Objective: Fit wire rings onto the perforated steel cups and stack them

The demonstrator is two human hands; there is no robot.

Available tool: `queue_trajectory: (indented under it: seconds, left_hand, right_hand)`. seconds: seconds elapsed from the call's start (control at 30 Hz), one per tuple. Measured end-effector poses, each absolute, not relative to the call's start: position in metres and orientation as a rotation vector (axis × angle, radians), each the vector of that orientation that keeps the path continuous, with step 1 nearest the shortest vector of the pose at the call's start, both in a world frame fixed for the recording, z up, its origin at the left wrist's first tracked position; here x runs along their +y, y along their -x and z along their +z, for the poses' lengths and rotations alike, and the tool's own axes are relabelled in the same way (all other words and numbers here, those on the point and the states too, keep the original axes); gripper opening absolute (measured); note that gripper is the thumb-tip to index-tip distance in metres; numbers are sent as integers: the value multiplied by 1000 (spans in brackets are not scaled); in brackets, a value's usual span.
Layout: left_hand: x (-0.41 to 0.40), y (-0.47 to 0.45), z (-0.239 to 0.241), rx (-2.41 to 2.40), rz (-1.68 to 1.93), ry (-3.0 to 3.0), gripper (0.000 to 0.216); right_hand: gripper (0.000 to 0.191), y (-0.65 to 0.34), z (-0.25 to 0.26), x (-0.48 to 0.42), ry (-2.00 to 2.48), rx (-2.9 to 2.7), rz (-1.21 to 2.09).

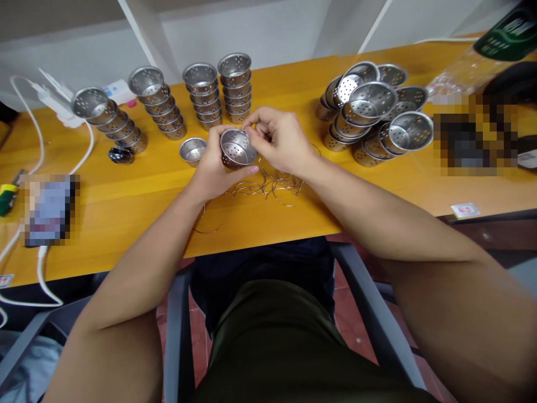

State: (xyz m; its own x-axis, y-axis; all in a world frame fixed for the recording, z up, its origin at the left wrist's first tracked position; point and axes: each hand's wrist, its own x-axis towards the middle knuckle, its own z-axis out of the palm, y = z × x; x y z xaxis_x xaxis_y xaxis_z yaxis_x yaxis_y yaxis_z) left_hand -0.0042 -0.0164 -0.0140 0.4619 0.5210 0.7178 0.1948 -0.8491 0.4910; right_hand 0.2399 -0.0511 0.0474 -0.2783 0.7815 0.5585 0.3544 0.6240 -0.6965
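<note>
My left hand (213,173) is wrapped round a small perforated metal cup (237,148), holding it tilted just above the yellow table (126,196). My right hand (279,139) is closed in a pinch at the cup's rim; what the fingertips hold is too small to make out. A loose heap of thin wire rings (268,186) lies on the table right under both hands. A single metal cup (193,150) stands just left of the held one.
Several stacks of the same cups (210,92) stand in rows at the back left. A jumbled pile of cups (373,112) lies at the back right. White cables (25,168) run along the left side. A plastic bottle (482,56) lies far right.
</note>
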Motion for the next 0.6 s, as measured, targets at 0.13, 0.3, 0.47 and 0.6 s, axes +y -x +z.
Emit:
queue_trajectory:
  seconds: [0.13, 0.3, 0.47, 0.6]
  left_hand:
    - [-20, 3, -12, 601, 1316, -2389, 123]
    - [-26, 3, -8, 691, 1274, -2385, 114]
    - [-27, 3, -4, 507, 1286, -2417, 114]
    - [-27, 3, -5, 586, 1271, -2378, 108]
  right_hand:
    - [6, -233, 44, -54, 884, -1825, 550]
    - [7, -220, 45, -61, 874, -1761, 603]
    - [9, -216, 46, -61, 863, -1702, 681]
    - [11, -219, 47, -59, 846, -1684, 703]
